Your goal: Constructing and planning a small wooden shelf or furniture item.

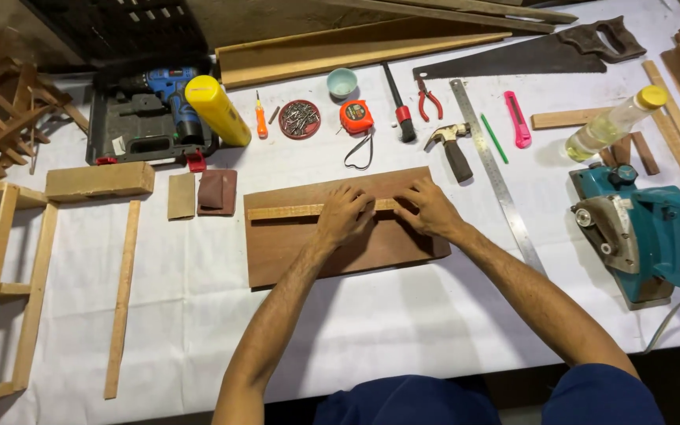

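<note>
Two hands on one workpiece. The left hand and right hand press, fingers curled down, on a thin pale wooden strip lying lengthwise across a dark brown board, mid-table on the white sheet. Whether the fingertips pinch the strip or only bear on it is hard to tell. Judged: strip light, stiff, snaps if levered; hold by its long edges. Board heavier, rigid; lift at both ends. Hammer and steel ruler lie just beyond.

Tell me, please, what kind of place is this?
Probably a small woodworking workshop: a handsaw, a teal circular saw and a cordless drill lie on the covered worktable.
</note>
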